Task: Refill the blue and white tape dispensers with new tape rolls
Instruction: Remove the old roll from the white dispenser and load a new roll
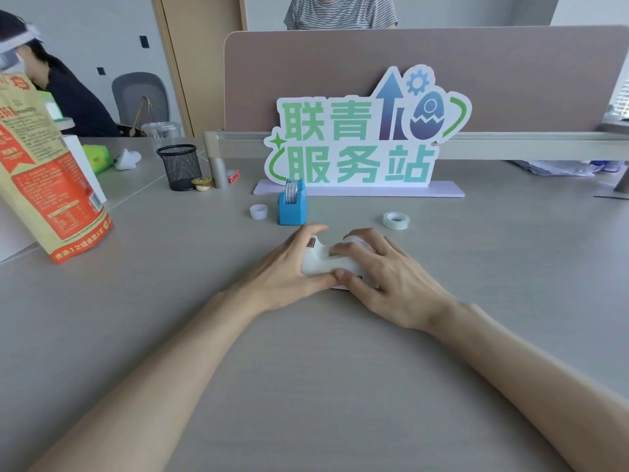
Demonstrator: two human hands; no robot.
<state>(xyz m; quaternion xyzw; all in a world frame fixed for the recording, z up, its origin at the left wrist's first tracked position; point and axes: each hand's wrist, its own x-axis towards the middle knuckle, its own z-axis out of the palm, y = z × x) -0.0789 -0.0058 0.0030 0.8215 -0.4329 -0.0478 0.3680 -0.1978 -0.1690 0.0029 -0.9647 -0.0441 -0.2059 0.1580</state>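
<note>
The white tape dispenser [323, 264] lies on the grey desk between both my hands. My left hand [289, 267] grips its left side, thumb along the near edge. My right hand [384, 277] covers its right end, fingers over the roll well, so what sits in the well is hidden. The blue tape dispenser [292, 207] stands upright behind them with a tape roll [291, 191] seated in it. A new tape roll [396, 220] lies flat to the right. An empty white core ring [258, 211] rests left of the blue dispenser.
A printed sign on a lilac base [360, 192] stands against the desk divider. A black mesh pen cup [180, 168], a small yellow pot [201, 183] and a red box [233, 175] sit at the back left. An orange bag [51, 172] stands at the left. People sit beyond.
</note>
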